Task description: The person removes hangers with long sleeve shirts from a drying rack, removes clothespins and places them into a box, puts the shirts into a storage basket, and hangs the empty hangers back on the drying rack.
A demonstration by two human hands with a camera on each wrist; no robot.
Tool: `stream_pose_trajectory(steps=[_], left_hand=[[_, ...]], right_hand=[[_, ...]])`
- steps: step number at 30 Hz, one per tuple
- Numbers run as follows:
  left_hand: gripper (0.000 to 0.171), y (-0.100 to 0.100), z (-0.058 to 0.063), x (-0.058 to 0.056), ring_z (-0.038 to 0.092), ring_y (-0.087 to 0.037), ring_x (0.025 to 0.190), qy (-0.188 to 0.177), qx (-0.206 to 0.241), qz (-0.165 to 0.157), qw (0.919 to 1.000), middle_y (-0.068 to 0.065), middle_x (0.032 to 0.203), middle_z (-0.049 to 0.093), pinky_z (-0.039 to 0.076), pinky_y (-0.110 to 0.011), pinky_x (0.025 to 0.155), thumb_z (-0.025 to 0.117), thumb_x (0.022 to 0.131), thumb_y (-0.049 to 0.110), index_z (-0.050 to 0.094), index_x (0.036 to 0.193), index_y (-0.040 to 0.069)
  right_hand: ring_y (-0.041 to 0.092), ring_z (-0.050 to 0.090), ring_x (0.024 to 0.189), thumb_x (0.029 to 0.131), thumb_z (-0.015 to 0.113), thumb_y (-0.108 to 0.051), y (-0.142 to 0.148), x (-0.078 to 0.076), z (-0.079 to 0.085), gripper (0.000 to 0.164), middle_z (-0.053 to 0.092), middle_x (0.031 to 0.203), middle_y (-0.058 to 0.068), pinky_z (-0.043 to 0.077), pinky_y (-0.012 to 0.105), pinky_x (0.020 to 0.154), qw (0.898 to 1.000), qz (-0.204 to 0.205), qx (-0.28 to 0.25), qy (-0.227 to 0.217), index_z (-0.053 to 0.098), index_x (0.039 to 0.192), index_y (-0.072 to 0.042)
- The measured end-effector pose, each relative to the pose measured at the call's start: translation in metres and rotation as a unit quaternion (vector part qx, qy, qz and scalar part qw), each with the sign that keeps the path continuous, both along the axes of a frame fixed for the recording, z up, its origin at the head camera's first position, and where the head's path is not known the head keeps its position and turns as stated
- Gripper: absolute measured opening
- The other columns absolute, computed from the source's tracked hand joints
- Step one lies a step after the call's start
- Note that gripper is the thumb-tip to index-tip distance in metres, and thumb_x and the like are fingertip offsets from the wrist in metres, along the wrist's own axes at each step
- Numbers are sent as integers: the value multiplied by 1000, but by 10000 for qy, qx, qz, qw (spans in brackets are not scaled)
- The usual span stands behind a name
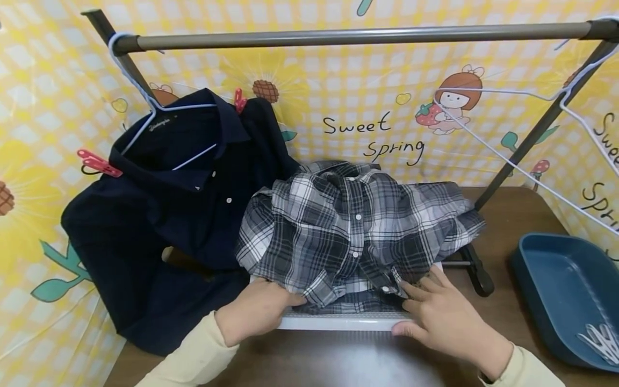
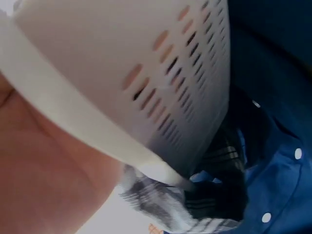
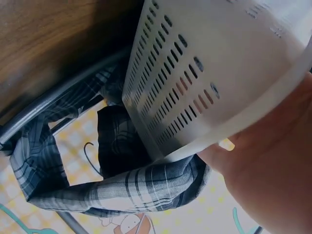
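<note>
A black, white and grey plaid shirt lies bunched over a white basket with slotted walls, spilling past its far rim. My left hand reaches over the basket's left side, one finger touching the shirt near its edge; its other fingers are hidden. Across from it, my right hand touches the shirt with its fingers, while its thumb lies by the front rim. Skin tones show through the slots of the basket wall in the left wrist view, and of the wall in the right.
A navy shirt hangs at left on a white hanger with red clips. Above runs a metal rack bar. Another white hanger hangs at right. A blue tub with white clips stands on the brown table.
</note>
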State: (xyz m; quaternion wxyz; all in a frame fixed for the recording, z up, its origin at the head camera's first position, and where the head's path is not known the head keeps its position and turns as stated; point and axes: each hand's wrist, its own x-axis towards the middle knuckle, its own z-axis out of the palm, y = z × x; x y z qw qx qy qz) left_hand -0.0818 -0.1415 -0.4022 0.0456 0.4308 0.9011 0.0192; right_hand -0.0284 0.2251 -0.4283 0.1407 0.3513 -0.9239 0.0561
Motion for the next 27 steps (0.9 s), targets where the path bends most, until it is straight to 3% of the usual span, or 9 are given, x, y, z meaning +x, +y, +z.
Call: stream_pose_trajectory(steps=[4, 10, 14, 17, 19, 22, 25, 27], left_hand=[[49, 5, 4, -4, 69, -16, 77, -238, -205, 227, 9992, -1, 92, 76, 46, -33, 55, 65, 77, -4, 79, 113, 26], [38, 20, -1, -17, 69, -17, 80, -694, -377, 442, 9959, -1, 96, 75, 54, -38, 62, 59, 86, 0, 81, 108, 21], [25, 22, -9, -22, 69, -16, 82, -1007, -182, 384, 9940, 1, 94, 74, 56, -40, 69, 58, 96, 7, 79, 107, 15], [24, 19, -9, -19, 70, -18, 90, -1158, 149, 378, 9924, 1, 104, 74, 56, -41, 76, 57, 101, 11, 76, 114, 13], [25, 15, -7, -14, 70, -18, 96, -1137, 432, 392, 9918, 1, 110, 73, 56, -41, 81, 56, 102, 14, 74, 120, 13], [27, 6, 0, -3, 68, -18, 107, -948, 858, 509, 9905, 2, 118, 71, 54, -40, 89, 57, 103, 16, 72, 125, 14], [24, -4, 4, 9, 67, -13, 96, -410, 1316, 551, 9889, 6, 105, 70, 54, -35, 83, 60, 102, 16, 73, 121, 14], [21, -11, 4, 15, 62, -10, 88, 72, 1620, 490, 9855, 9, 96, 66, 52, -33, 78, 63, 100, 15, 74, 117, 14]], right_hand=[[30, 63, 92, 89, 43, -78, -2, 0, -3, 74, 75, 99, 9, 32, 65, 105, 9998, -9, 139, 108, 76, 84, -12], [32, 61, 93, 79, 49, -85, -5, -2, -10, 79, 71, 82, 7, 28, 68, 105, 9993, -69, 324, 161, 72, 81, -9], [32, 62, 93, 79, 51, -83, -7, -2, -14, 78, 72, 85, 8, 28, 68, 105, 9995, -64, 198, 241, 74, 88, -9], [28, 63, 87, 77, 61, -79, -8, -1, -17, 76, 69, 85, 5, 27, 68, 105, 9996, -70, -42, 259, 71, 101, -8], [27, 62, 87, 73, 71, -73, -9, 0, -19, 76, 65, 91, 5, 27, 67, 106, 9996, -130, -165, 206, 65, 111, -7], [31, 63, 98, 70, 85, -54, -10, 1, -18, 82, 64, 113, 12, 26, 67, 106, 9996, -243, -142, 72, 58, 130, -4], [32, 63, 104, 69, 84, -27, -11, 2, -16, 69, 63, 130, 15, 28, 70, 104, 9999, -117, 78, 72, 64, 130, -3], [31, 64, 101, 68, 77, -15, -12, 2, -14, 56, 66, 129, 12, 31, 69, 101, 9996, 48, 226, 182, 71, 122, -5]])
